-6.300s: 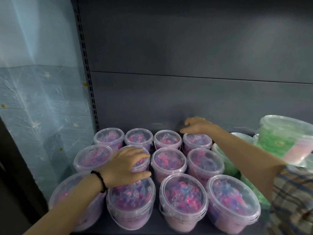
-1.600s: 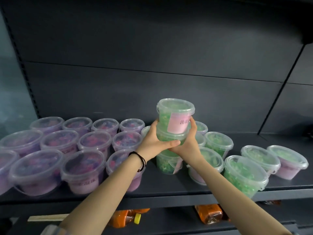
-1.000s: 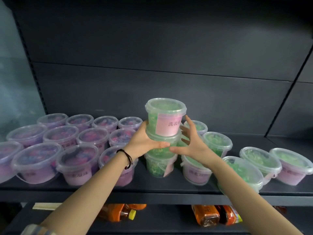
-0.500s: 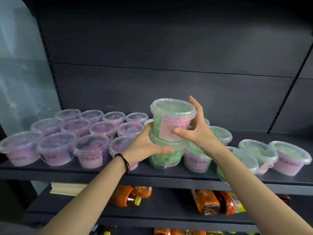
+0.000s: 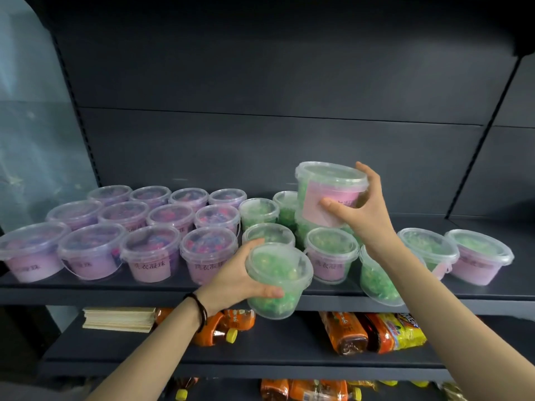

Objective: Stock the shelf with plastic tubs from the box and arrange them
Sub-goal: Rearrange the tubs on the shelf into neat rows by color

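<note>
At the shelf (image 5: 86, 293), stack now split, left hand (image 5: 231, 276) grips lower tub (image 5: 278, 273), right hand (image 5: 364, 215) grips labelled tub (image 5: 327, 186)

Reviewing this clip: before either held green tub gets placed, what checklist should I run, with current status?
1. Left hand grips lower green tub: ok.
2. Right hand grips raised green tub: ok.
3. Lids on both held tubs: ok.
4. Lower tub level: not ok, tilted in front of the shelf edge.
5. Free front-row spot behind it: cannot tell, hidden.
6. Purple tubs in neat rows: ok.
</note>
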